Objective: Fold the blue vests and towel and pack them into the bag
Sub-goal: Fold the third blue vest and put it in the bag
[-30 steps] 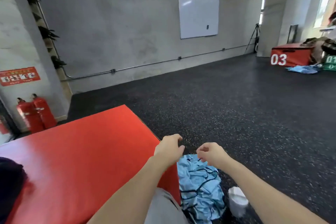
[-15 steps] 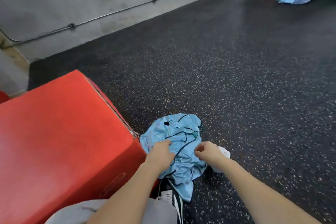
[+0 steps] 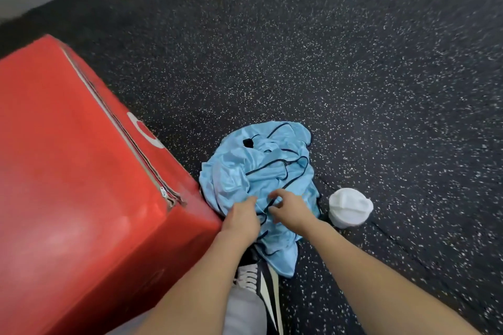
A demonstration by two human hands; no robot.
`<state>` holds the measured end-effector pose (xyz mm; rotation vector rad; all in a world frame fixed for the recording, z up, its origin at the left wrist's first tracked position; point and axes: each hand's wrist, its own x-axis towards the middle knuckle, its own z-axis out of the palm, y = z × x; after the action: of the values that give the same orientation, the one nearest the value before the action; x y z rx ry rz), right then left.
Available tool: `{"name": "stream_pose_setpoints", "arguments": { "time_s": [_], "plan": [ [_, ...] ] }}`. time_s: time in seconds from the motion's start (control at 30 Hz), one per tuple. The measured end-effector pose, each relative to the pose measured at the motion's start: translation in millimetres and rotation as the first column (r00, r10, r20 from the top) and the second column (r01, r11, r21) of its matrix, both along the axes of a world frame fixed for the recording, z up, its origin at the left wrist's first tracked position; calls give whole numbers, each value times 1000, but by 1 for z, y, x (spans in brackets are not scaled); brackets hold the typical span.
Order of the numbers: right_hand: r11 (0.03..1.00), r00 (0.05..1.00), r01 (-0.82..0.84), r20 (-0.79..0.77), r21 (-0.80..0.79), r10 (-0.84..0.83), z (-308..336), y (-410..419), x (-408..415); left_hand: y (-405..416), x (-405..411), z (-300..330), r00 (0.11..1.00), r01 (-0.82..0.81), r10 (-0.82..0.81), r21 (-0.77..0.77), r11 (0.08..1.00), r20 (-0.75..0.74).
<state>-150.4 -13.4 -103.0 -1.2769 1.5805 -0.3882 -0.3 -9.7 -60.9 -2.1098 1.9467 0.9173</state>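
Speckled black floor (image 3: pixel 353 62) — red box (image 3: pixel 68 171), vests (image 3: pixel 245 171)

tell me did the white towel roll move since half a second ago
No. The white towel roll sits just right of the blue vests on the floor as before; only the camera tilted down.

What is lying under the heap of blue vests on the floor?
The blue vests lie on the speckled floor, and their lower edge covers the toe of a shoe. Both hands press on top. Anything else beneath the heap is hidden.
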Motion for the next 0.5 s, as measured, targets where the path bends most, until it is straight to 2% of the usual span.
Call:
{"name": "stream_pose_setpoints", "arguments": {
  "time_s": [0.17,0.33,0.5],
  "plan": [
    [999,998,-49,28,7,49,-20,-1,7,-12,6,-14,998,-52,53,31,998,-27],
    [993,992,-121,24,13,121,-18,8,11,-12,10,-15,994,-89,85,-65,994,-63],
    [996,999,-45,0,-78,45,-4,16,21,-8,5,-2,973,-141,123,-83,987,-194]
  ]
}}
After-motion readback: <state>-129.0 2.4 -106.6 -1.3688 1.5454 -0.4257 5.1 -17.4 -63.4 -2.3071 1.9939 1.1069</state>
